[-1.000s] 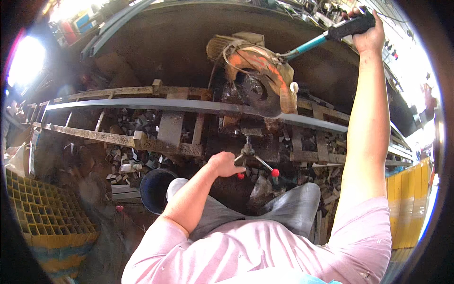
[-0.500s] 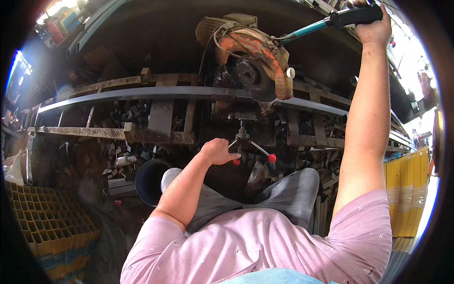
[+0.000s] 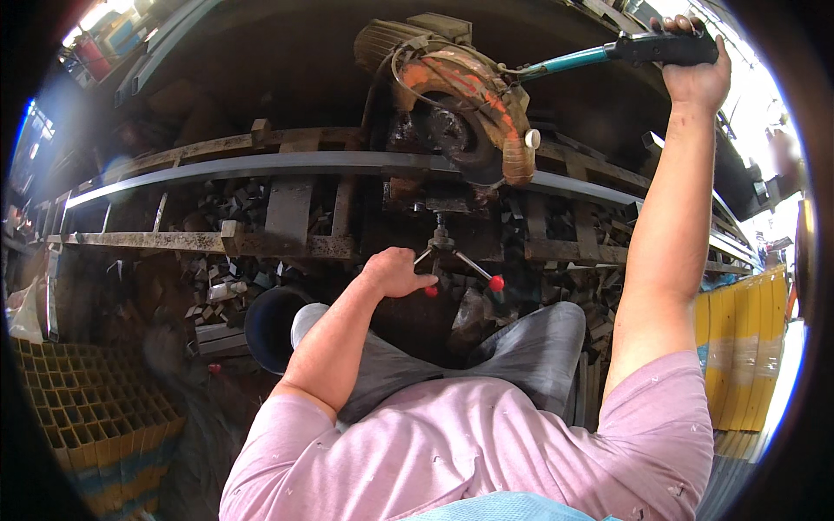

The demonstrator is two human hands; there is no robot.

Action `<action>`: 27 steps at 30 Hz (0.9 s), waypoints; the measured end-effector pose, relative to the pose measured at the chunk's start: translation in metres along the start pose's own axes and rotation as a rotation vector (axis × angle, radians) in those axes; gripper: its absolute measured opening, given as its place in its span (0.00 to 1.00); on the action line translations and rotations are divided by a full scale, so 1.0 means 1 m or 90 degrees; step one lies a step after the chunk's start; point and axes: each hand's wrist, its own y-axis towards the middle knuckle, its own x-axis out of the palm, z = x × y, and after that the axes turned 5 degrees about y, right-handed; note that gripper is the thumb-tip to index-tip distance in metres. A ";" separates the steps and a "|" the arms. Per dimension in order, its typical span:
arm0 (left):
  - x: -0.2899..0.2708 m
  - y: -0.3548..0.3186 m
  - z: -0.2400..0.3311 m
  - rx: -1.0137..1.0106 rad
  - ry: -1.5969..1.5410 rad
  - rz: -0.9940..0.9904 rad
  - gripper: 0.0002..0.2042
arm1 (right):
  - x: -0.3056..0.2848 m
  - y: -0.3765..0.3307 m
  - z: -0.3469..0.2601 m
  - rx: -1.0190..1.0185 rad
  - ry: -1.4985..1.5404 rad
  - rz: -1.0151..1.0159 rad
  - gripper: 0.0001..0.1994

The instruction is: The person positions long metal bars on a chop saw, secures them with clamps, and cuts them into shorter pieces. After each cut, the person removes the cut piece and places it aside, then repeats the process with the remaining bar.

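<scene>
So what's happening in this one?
A seated person works a chop saw. The right hand grips the black handle of its raised arm. The left hand holds the vise crank with red knobs. A long grey metal bar lies across the bench under the blade.

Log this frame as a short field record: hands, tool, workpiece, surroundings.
left hand: grips the vise crank handle, which has red knobs
right hand: raised, closed on the black grip of the saw lever
chop saw: orange guard, blade just above the bar
metal bar: long, grey, lying across the saw bed
offcuts: piled under the frame
yellow crates: lower left
</scene>
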 end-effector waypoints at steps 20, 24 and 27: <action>0.018 0.006 -0.002 0.027 0.009 0.037 0.39 | 0.037 -0.064 0.031 -0.191 0.012 0.109 0.20; 0.020 0.003 -0.003 0.009 0.012 0.049 0.39 | 0.042 -0.065 0.034 -0.207 -0.028 0.090 0.20; 0.015 -0.001 0.004 -0.001 0.008 0.053 0.39 | 0.041 -0.066 0.033 -0.201 -0.025 0.078 0.20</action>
